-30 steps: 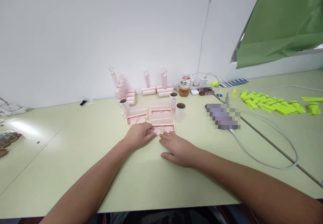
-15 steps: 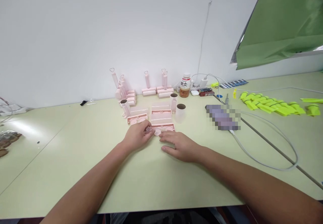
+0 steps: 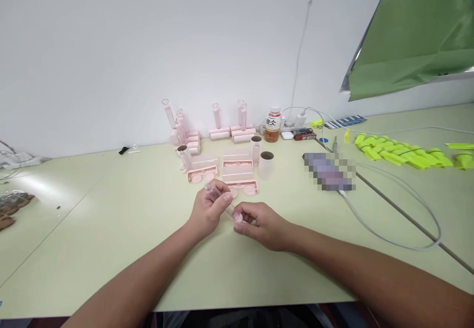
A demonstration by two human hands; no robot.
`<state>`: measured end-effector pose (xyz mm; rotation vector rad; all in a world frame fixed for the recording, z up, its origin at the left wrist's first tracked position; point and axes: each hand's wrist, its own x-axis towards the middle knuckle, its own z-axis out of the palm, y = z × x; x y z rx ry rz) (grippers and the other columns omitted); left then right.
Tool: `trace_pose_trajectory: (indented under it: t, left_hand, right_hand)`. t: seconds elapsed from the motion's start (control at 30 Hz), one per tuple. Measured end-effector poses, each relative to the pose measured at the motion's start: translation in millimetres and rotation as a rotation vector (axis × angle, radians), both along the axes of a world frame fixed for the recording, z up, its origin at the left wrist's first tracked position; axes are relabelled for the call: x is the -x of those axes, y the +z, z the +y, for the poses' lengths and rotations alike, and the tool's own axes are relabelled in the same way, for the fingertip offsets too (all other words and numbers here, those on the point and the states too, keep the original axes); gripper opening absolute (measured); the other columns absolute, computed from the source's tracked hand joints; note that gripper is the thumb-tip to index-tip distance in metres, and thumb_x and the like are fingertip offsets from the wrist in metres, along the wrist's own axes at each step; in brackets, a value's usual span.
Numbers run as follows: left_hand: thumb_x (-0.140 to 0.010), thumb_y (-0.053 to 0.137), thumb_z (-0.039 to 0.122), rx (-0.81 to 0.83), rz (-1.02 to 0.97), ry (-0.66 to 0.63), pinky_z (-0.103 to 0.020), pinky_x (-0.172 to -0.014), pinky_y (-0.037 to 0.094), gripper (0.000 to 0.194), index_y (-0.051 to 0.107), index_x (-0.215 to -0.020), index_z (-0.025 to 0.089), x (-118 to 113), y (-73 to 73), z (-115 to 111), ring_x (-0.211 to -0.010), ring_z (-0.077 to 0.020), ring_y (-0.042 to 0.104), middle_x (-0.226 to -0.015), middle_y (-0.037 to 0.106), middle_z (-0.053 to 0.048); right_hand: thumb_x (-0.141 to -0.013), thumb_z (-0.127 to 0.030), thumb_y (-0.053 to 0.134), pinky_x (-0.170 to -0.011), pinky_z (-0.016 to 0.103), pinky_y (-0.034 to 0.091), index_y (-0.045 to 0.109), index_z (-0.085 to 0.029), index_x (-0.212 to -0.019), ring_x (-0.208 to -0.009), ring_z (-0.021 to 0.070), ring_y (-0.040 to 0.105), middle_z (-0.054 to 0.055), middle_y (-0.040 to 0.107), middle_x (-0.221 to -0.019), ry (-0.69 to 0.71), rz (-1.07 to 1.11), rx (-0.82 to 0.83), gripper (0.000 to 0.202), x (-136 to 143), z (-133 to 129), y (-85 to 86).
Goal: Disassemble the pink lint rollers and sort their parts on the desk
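Observation:
My left hand (image 3: 205, 212) is wrapped round a clear, pinkish tube (image 3: 214, 193), which slants down toward my right hand (image 3: 264, 225). At the tube's near end, the thumb and fingers of my right hand pinch a small round pink piece (image 3: 238, 217). Whether that piece is joined to the tube I cannot tell. Just beyond my hands lies an open pink case (image 3: 242, 185) with round pink discs (image 3: 251, 190) at its front. Another open pink case (image 3: 203, 174), also with discs in front, lies to its left.
Behind stand pink tubes with heart-shaped loops (image 3: 217, 117) and closed pink cases (image 3: 243, 134). To the right are a frosted cup (image 3: 265, 167), a labelled bottle (image 3: 273, 126), a blurred-out phone (image 3: 328, 171) on a white cable (image 3: 370, 234), and yellow strips (image 3: 403, 153).
My left hand has come back a little from the case, bringing the tube into view. My right hand, its fingers spread before, has closed on the round piece at the tube's near end.

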<state>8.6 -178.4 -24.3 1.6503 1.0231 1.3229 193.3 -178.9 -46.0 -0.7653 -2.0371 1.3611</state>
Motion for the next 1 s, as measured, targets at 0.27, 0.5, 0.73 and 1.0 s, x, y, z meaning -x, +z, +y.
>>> trace_pose_trajectory:
  t: [0.27, 0.5, 0.73, 1.0]
  left_hand:
    - [-0.078, 0.052, 0.066, 0.444, -0.146, -0.113, -0.023, -0.036, 0.026, 0.055, 0.049, -0.052, 0.018, -1.3, 1.9, 2.1, -0.032, -0.0094, 0.040, -0.040, 0.046, 0.002]
    - [-0.078, 0.057, 0.066, 0.317, -0.198, -0.095, -0.023, -0.041, 0.038, 0.052, 0.058, -0.069, 0.014, 7.7, -2.9, 8.2, -0.042, -0.0115, 0.051, -0.051, 0.059, -0.002]
    - [-0.079, 0.053, 0.070, 0.292, -0.058, -0.039, -0.024, -0.043, 0.044, 0.055, 0.055, -0.072, 0.015, 7.3, -8.6, 10.6, -0.048, -0.0124, 0.054, -0.059, 0.061, -0.003]
    - [-0.082, 0.049, 0.072, 0.232, 0.041, -0.055, -0.023, -0.044, 0.038, 0.056, 0.051, -0.070, 0.017, 9.5, -17.7, 12.9, -0.046, -0.0107, 0.049, -0.055, 0.055, 0.000]
  right_hand:
    - [-0.095, -0.038, 0.048, -0.064, 0.024, 0.038, 0.053, -0.019, -0.079, -0.068, 0.0133, 0.050, 0.000, 0.056, -0.074, 0.082, -0.082, -0.300, 0.025, -12.4, 0.9, 14.6]
    - [-0.093, -0.037, 0.050, -0.071, 0.029, 0.045, 0.057, -0.020, -0.113, -0.077, 0.0188, 0.061, 0.005, 0.067, -0.086, -0.121, -0.166, -0.410, 0.027, -24.6, 9.5, 24.5]
    - [-0.084, -0.040, 0.056, -0.056, 0.024, 0.036, 0.057, -0.021, -0.083, -0.060, 0.0147, 0.051, -0.002, 0.057, -0.066, -0.644, -0.280, -0.261, 0.020, -50.9, 53.3, 23.2]
    - [-0.087, -0.039, 0.052, -0.057, 0.024, 0.035, 0.063, -0.020, -0.082, -0.061, 0.0146, 0.053, -0.002, 0.061, -0.066, -0.524, -0.336, -0.272, 0.023, -38.6, 45.3, 18.3]
